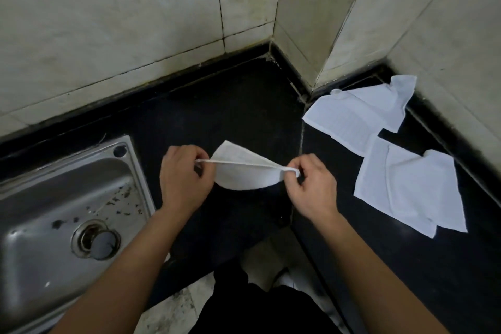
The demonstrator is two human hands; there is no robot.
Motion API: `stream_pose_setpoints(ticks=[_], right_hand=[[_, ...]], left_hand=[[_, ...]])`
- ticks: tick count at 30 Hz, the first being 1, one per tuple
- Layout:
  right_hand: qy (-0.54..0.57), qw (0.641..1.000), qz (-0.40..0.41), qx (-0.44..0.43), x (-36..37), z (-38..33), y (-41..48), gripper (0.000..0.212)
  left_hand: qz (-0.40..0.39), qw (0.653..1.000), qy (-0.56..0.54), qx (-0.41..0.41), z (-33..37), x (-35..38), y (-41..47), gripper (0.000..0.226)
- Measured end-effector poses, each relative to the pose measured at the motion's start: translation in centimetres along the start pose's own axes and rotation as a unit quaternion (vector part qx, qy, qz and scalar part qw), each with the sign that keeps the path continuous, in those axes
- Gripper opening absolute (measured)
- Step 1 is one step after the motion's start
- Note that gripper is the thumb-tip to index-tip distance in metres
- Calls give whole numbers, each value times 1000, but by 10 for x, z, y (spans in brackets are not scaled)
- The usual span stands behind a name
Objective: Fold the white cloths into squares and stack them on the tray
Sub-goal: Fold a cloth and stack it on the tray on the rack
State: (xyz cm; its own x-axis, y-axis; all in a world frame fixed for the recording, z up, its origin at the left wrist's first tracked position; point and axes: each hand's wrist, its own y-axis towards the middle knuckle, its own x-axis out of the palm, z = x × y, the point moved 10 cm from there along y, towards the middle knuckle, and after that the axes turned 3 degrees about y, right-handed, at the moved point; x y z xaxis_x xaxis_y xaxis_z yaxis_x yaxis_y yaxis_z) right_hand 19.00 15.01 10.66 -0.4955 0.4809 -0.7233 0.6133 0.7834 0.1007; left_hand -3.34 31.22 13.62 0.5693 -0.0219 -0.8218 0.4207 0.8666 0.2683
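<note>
I hold one white cloth [245, 171] stretched between both hands above the black counter [230, 106]. My left hand [184, 173] pinches its left end and my right hand [309, 182] pinches its right end. The cloth is doubled over along a taut top edge, one flap standing up behind and the rest sagging in a curve below. Two more white cloths lie unfolded on the counter to the right: one [357, 114] near the wall corner, another [409, 190] closer to me, overlapping its edge. No tray is in view.
A steel sink [54, 198] with a drain plug [103, 244] is set into the counter at the left. Tiled walls [135, 22] close the back and right sides. The counter's front edge runs below my forearms, with floor beneath.
</note>
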Motion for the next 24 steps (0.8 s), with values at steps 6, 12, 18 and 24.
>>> stream_pose_setpoints(ticks=[6, 12, 18, 24], right_hand=[[68, 996, 51, -20, -45, -25, 23, 6], [49, 997, 54, -37, -52, -29, 45, 22], [24, 992, 60, -104, -55, -35, 36, 20], [-10, 995, -90, -46, 15, 25, -18, 24]], left_hand=[[43, 999, -14, 14, 30, -28, 28, 3], [9, 999, -7, 45, 33, -26, 49, 13], [55, 995, -31, 72, 33, -38, 38, 13], [-70, 993, 33, 88, -8, 31, -39, 21]])
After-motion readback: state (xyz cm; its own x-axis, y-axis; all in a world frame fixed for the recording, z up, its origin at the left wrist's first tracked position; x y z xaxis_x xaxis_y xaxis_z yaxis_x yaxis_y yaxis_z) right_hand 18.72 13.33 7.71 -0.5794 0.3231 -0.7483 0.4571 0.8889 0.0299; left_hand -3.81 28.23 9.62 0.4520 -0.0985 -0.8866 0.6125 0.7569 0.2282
